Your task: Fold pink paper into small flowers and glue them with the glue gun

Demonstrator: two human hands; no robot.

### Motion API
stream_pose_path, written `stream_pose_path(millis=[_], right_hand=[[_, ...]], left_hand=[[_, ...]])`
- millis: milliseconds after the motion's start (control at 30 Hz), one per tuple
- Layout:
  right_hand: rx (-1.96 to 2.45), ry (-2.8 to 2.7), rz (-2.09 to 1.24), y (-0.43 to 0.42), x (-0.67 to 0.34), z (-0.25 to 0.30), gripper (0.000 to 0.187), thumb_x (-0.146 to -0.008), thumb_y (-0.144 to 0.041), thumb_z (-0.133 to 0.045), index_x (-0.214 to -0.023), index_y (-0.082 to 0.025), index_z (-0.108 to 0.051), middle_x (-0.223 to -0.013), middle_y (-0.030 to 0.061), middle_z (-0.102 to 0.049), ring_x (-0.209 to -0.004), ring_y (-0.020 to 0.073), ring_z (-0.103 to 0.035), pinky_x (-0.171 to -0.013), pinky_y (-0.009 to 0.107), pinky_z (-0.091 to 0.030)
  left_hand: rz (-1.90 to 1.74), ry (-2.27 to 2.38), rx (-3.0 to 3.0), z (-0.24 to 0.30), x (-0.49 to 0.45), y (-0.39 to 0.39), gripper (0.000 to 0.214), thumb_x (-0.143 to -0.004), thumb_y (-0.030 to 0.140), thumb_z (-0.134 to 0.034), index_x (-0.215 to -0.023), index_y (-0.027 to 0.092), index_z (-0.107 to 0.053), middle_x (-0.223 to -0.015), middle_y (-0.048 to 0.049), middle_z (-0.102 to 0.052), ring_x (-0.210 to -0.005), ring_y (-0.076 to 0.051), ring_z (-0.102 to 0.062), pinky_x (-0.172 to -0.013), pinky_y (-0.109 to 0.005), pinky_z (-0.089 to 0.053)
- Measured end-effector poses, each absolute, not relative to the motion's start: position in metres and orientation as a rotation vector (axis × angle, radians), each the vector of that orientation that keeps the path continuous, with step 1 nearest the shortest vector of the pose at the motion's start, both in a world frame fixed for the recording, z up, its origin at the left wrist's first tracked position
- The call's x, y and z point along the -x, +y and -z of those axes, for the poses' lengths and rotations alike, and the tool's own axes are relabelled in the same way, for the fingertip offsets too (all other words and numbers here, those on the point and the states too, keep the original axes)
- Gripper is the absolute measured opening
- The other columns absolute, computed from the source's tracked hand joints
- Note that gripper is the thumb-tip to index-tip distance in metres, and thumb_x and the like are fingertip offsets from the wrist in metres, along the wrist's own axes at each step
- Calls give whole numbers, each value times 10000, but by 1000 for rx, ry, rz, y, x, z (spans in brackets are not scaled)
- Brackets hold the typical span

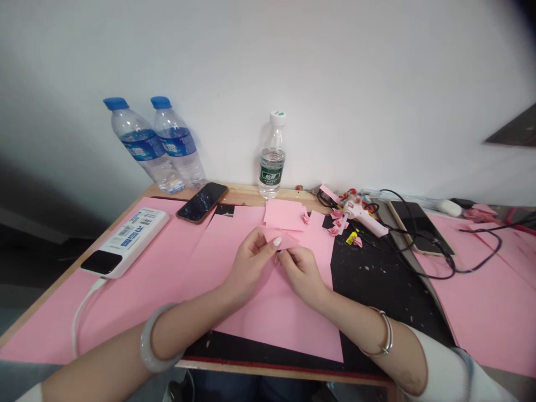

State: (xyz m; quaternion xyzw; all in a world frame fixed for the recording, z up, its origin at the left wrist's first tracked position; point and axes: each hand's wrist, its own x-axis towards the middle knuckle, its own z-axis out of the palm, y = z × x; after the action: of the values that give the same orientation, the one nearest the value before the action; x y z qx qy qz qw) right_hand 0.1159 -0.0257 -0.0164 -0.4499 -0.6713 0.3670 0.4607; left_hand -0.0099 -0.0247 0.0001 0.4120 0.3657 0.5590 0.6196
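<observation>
A small folded piece of pink paper (286, 240) is held up between my two hands above the table. My left hand (253, 258) pinches its left edge with thumb and fingers. From the lower right, my right hand (302, 272) grips the same paper with its fingertips meeting my left thumb. Just beyond the fingers lies a stack of pink paper squares (283, 215). Under both hands spreads a large pink sheet (288, 329), laid over a black mat (377, 296).
At the left lie a white power bank (140, 234) with a cable and a dark phone (202, 202). Bottles lean on the wall; a smaller water bottle (272, 162) stands centrally. A pink glue gun (362, 216), folded pink pieces, black cables and another phone (419, 226) lie right.
</observation>
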Motion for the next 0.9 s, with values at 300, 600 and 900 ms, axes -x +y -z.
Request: stream_pose_path(millis=[300,600,900], right_hand=[[992,-1545,-1266,-27,-117,11,140,-866,-268,-500,-751,-205,-450,-605,-52,-427,-492,95,-364,-458,222,-287],[1101,-1445,-1216,-24,-120,21,217,-942,-385,-473,-811,-213,-462,-581,-61,-470,-457,94,-395,-427,203,-315],[1112,-1476,-1157,-22,-123,17,300,-960,-406,-435,-736,-209,-467,-573,-52,-460,-439,92,-396,-413,207,-311]], left_hand=[[-1332,880,-880,-4,20,-16,181,-752,175,-738,-723,173,-559,-642,47,-606,-609,-89,-570,-610,-197,-458],[-1309,1031,-1029,-7,31,-10,146,-748,211,-733,-772,170,-595,-676,43,-627,-696,-111,-621,-716,-231,-510],[-1273,1016,-1072,-5,32,-11,126,-783,242,-705,-838,154,-635,-766,1,-692,-781,-154,-672,-792,-292,-545]])
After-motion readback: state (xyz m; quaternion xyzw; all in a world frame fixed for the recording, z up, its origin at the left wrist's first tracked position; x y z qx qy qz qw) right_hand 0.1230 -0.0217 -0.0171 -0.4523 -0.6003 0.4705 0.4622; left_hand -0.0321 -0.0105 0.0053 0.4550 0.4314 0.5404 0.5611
